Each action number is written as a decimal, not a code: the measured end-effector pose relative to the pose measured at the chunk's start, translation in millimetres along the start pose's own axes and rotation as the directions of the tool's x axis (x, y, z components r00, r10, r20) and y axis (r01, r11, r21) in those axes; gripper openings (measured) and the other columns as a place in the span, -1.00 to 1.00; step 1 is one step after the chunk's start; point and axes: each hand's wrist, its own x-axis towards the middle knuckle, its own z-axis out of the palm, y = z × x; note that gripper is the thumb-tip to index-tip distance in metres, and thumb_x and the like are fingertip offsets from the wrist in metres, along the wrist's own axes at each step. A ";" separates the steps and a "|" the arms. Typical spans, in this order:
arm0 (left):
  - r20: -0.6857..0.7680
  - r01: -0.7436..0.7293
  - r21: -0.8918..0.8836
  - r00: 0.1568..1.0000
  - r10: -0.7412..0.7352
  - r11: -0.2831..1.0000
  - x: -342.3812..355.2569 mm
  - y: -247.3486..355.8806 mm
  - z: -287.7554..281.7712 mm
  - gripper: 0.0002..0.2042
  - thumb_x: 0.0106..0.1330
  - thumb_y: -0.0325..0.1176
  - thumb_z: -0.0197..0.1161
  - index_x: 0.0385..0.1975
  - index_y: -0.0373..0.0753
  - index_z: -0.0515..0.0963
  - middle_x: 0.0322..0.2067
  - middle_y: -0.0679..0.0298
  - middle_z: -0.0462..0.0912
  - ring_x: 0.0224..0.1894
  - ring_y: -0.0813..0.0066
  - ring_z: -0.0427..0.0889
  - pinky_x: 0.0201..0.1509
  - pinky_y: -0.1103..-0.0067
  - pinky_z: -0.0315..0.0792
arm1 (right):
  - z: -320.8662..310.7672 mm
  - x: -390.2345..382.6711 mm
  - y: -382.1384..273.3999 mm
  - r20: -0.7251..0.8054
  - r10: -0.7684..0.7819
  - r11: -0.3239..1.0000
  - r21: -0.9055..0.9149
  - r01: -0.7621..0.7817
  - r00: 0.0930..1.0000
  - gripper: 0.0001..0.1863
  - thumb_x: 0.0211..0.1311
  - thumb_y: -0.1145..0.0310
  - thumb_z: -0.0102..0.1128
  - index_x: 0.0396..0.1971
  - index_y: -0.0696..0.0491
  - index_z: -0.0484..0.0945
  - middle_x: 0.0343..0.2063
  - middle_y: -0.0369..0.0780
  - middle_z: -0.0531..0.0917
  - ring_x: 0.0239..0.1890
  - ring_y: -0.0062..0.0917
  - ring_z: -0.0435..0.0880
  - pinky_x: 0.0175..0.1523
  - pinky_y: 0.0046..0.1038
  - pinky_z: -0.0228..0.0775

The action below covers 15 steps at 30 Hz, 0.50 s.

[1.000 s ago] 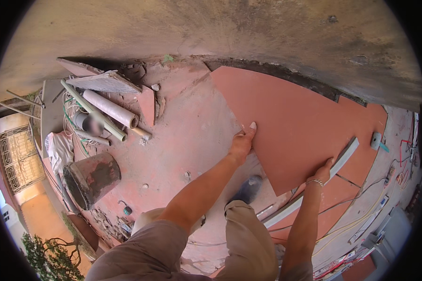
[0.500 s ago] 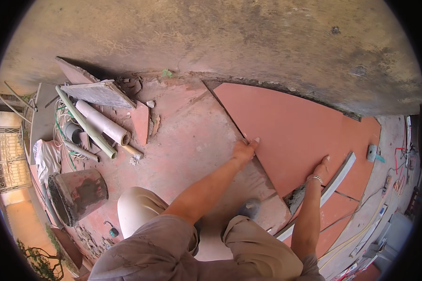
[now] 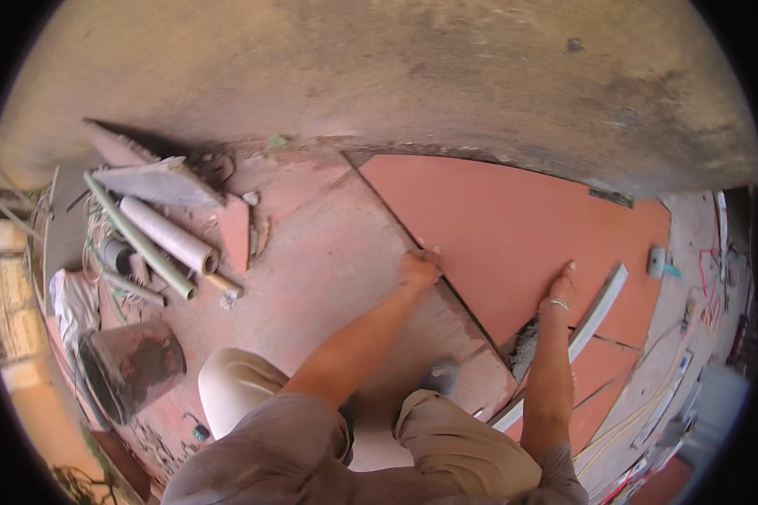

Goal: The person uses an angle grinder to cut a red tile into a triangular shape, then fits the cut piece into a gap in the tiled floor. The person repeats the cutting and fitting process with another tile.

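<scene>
A large reddish floor tile [image 3: 497,219] lies by the wall, seemingly in line with the other red tiles. At its left edge is my left hand [image 3: 419,266], closed there with the thumb over the rim; most fingertips are hidden. My right hand [image 3: 560,284] holds the near edge of the same tile, thumb on top and the other fingers largely out of sight. Grey mortar [image 3: 526,343] shows in a gap beside my right wrist. A long pale straightedge bar [image 3: 596,313] runs just right of my right forearm and passes behind it.
A rubber mallet [image 3: 656,262] rests on the right. To the left are a mortar-stained bucket [image 3: 135,366], a pale roll [image 3: 168,236], a green tube [image 3: 139,236] and broken slabs [image 3: 164,181]. The stained wall [image 3: 379,76] rises along the far side. Cables and tools lie far right.
The whole view has shifted slightly, so most things appear further left. Both hands stay at the tile's edges; my left thumb now lies nearer the rim.
</scene>
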 end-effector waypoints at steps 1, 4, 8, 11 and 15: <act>0.037 -0.024 -0.084 0.999 0.027 0.996 -0.6 -0.7 -1.4 -0.64 0.53 -0.11 0.30 -0.13 -0.38 0.67 -0.33 0.21 0.75 -0.34 0.47 0.70 -0.32 0.55 0.62 | -4.9 5.2 3.1 -0.014 0.014 1.000 0.002 -0.014 1.000 -0.13 0.57 -0.22 0.01 0.35 0.41 0.41 0.26 0.03 0.61 0.29 -0.22 0.59 0.42 -0.22 0.41; 0.096 -0.019 -0.160 0.995 0.035 0.987 -4.8 0.0 -8.9 -0.66 0.57 -0.11 0.26 -0.07 -0.33 0.63 -0.24 0.24 0.77 -0.28 0.46 0.75 -0.27 0.58 0.63 | -8.6 16.8 19.0 -0.131 -0.087 0.971 -0.232 0.055 0.988 -0.10 0.57 -0.24 -0.04 0.32 0.46 0.43 0.34 0.18 0.52 0.39 -0.05 0.50 0.49 -0.18 0.29; 0.162 0.014 -0.067 0.987 -0.003 0.998 -9.9 13.7 -19.2 -0.72 0.58 -0.14 0.25 -0.05 -0.27 0.61 -0.21 0.27 0.78 -0.24 0.48 0.76 -0.20 0.56 0.63 | -5.5 19.2 25.7 -0.129 -0.056 0.988 -0.151 0.036 0.990 -0.14 0.51 -0.20 0.10 0.24 0.47 0.50 0.23 0.20 0.62 0.28 -0.05 0.60 0.36 -0.20 0.41; 0.163 0.034 0.003 0.986 -0.034 0.999 -11.8 24.3 -22.2 -0.72 0.57 -0.13 0.26 -0.07 -0.26 0.62 -0.22 0.28 0.79 -0.24 0.51 0.76 -0.24 0.57 0.62 | -6.1 13.8 26.8 -0.140 -0.035 0.975 -0.221 0.003 0.990 -0.20 0.50 -0.16 0.15 0.13 0.46 0.59 0.10 0.19 0.70 0.19 -0.05 0.67 0.29 -0.21 0.45; 0.158 0.030 0.139 0.986 -0.052 0.990 -11.9 35.9 -25.4 -0.68 0.55 -0.07 0.30 -0.10 -0.25 0.63 -0.25 0.27 0.80 -0.30 0.52 0.77 -0.32 0.59 0.59 | -4.3 16.0 26.1 -0.164 -0.104 0.953 -0.299 0.051 0.981 -0.23 0.48 -0.16 0.15 0.01 0.45 0.65 -0.05 0.19 0.76 0.10 -0.04 0.72 0.24 -0.17 0.48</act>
